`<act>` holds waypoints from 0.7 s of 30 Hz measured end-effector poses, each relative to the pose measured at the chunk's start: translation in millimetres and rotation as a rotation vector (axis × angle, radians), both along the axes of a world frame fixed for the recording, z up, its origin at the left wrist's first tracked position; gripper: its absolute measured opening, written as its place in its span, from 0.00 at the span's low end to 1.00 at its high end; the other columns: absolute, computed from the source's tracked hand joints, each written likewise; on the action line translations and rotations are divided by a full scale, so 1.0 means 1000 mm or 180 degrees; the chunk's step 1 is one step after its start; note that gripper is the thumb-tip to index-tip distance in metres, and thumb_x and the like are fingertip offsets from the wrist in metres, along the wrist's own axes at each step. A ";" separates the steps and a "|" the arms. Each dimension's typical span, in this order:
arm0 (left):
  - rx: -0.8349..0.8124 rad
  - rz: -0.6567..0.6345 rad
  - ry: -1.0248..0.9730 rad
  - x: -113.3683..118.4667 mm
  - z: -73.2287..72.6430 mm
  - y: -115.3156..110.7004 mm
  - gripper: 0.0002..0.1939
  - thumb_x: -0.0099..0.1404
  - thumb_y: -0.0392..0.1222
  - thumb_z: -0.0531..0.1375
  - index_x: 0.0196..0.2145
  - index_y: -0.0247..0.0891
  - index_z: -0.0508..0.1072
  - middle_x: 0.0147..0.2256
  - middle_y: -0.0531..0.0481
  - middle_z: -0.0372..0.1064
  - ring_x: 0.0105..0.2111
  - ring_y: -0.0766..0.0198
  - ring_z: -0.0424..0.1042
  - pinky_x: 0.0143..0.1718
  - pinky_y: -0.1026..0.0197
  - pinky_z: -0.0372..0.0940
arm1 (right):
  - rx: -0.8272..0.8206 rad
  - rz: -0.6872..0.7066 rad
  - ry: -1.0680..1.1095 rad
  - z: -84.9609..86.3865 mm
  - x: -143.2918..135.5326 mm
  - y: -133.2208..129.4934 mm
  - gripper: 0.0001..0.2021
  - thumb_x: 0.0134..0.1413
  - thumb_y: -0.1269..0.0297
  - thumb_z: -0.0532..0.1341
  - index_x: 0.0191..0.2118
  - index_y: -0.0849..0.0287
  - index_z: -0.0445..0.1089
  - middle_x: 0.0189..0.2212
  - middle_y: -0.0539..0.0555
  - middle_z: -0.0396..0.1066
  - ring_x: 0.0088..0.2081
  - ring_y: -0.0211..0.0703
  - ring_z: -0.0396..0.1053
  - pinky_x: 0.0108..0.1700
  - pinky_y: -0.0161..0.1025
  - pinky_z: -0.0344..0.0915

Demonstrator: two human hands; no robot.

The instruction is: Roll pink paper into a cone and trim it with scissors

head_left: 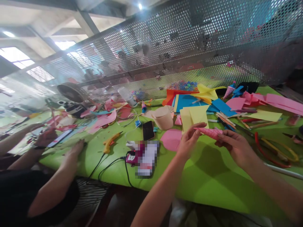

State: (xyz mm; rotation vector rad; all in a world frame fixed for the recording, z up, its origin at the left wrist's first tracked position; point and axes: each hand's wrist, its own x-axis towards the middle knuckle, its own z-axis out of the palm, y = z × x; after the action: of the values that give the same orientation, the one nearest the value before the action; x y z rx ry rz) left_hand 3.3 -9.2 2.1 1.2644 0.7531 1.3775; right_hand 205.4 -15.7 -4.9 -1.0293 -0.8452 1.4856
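A small pink patterned cone (211,132) is held between my two hands above the green table (201,179). My left hand (190,138) pinches its narrow tip on the left. At the wider end, the fingers of my right hand (233,145) are closed round it. Beneath my left hand lies a pink paper circle (172,139), and pale yellow sheets (193,115) are just behind. A similar cone (229,90) with blue and pink on top stands at the back right.
Scissors with red and yellow handles (278,151) lie right. A yellow glue gun (111,142), cables, dark phone (148,130) and blurred phone (148,159) lie left of my arms. A cream cup (163,117) stands behind. A co-worker's hand (77,146) rests far left.
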 end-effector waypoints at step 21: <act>-0.0752 -0.0109 0.0192 -0.011 0.009 0.005 0.17 0.60 0.51 0.73 0.42 0.38 0.82 0.46 0.42 0.82 0.40 0.61 0.80 0.38 0.64 0.69 | 0.0859 -0.0230 -0.1263 0.005 0.005 -0.006 0.16 0.52 0.44 0.74 0.39 0.49 0.81 0.36 0.50 0.79 0.38 0.47 0.74 0.43 0.44 0.69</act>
State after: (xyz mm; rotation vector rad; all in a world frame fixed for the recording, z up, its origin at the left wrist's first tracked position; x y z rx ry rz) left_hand -7.4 -4.6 11.2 1.1309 0.9036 1.1888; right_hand 210.8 -22.0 -0.3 -1.1518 -1.2379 1.0835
